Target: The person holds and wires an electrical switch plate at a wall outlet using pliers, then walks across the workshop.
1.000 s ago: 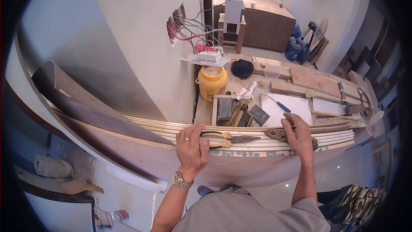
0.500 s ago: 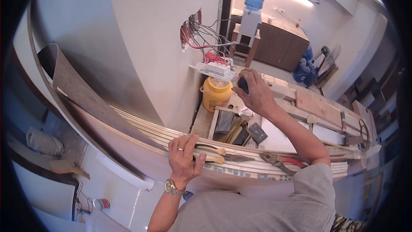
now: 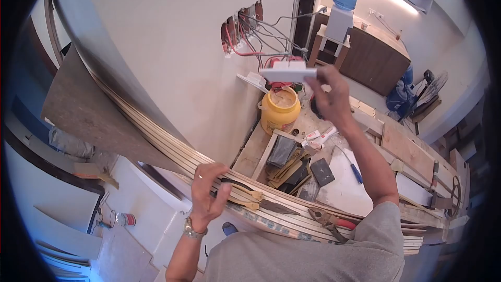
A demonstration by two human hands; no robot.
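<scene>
My right hand [image 3: 332,96] pinches the edge of a white switch plate [image 3: 288,74], held level, with red wires behind it. A second white switch plate [image 3: 253,81] hangs beside it, close to the wall. Grey and red wires [image 3: 271,36] run out of a rough wall opening [image 3: 241,26]. My left hand [image 3: 209,196] lies on the edge of stacked boards [image 3: 172,151], thumb apart from the fingers. It is next to the yellow-and-black handles of pliers [image 3: 250,198]; whether it touches them I cannot tell. Red-handled pliers [image 3: 329,219] lie further right.
A yellow tub [image 3: 281,112] of pale paste stands below the switch plates. Dark blocks [image 3: 322,171], a blue-handled screwdriver [image 3: 356,172] and planks [image 3: 402,149] lie beyond the boards. A large curved sheet [image 3: 99,115] leans at left. A water dispenser [image 3: 339,23] stands at the back.
My right hand has moved from beside a dark object to a white switch plate and now grips it, apart from the other plate. My left hand has loosened, its thumb spread. The view has shifted.
</scene>
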